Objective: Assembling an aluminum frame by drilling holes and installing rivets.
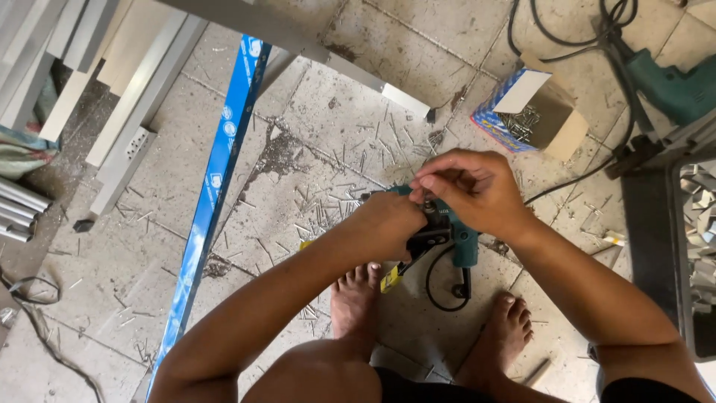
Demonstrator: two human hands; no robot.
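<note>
Left hand (388, 224) clenched round teal drill (447, 231) over floor (313, 164) mid-tiles, right hand (470, 190) pinching at chuck w/ fingertips — I'd keep drill steady, bit straight, cord (440, 287) clear of feet.

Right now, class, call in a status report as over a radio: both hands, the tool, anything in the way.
Left hand gripping teal drill. Right hand pinching at its chuck end. Open box of screws beyond; loose screws litter floor.

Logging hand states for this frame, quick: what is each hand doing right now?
Left hand: closed around the green drill, holding it.
Right hand: fingers pinched at the drill's front end; whether they hold anything small cannot be told.
</note>
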